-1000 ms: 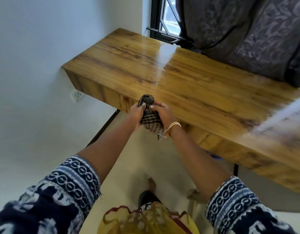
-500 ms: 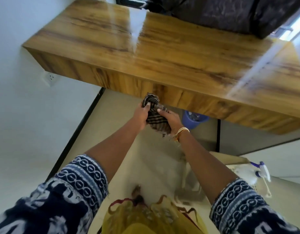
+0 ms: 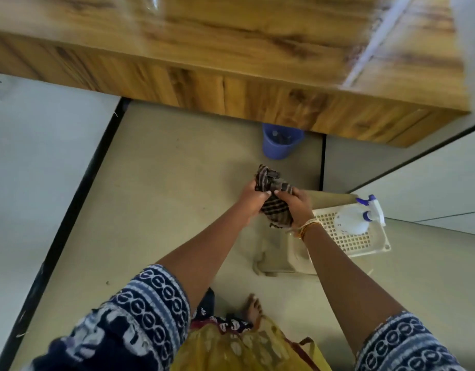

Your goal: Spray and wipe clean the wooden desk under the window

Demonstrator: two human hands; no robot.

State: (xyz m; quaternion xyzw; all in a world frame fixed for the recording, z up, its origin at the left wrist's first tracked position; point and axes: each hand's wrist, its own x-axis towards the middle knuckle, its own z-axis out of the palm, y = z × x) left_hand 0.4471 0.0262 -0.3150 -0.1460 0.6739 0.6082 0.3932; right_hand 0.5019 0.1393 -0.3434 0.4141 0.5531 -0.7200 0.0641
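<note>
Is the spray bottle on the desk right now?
No, the spray bottle stands on the perforated plastic stool on the floor, below the desk.

Glossy wooden desk (image 3: 231, 57), bunched checked cloth (image 3: 274, 199), spray bottle (image 3: 356, 218) in basket (image 3: 365, 245)

One desk (image 3: 231, 44), one cloth (image 3: 275, 207), one spray bottle (image 3: 356, 219) (blurred, seemingly), one bucket (image 3: 280, 143)

blue bin (image 3: 280, 144) under desk edge, white perforated stool (image 3: 348, 236)
</note>
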